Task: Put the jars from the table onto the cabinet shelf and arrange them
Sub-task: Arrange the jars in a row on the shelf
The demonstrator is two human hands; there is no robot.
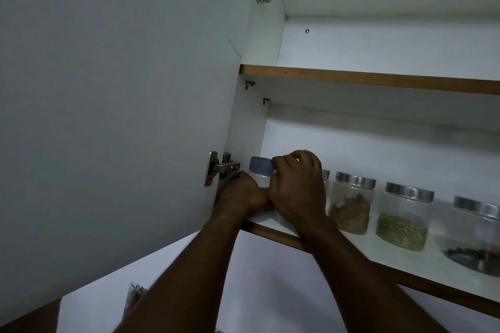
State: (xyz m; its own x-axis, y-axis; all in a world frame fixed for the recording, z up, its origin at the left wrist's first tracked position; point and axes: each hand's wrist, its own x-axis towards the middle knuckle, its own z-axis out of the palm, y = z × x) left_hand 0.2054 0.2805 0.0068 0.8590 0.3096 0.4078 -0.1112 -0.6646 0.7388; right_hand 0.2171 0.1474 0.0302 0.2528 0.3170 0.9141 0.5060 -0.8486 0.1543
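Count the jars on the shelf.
5: blue-lidded jar held at the left end, one mostly hidden behind the right hand, then three silver-lidded rightward.

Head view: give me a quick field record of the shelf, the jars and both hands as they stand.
shelf: lower cabinet shelf, door open at left
held jar: blue-lidded jar, far left end of shelf
left hand: wrapped on the jar's left side
right hand: fingers over the lid's right edge
other jars: brown-spice jar, green-seed jar, dark-contents jar, all steel-lidded, upright in a row
partly hidden: another jar behind the right hand
upper shelf: top surface out of view
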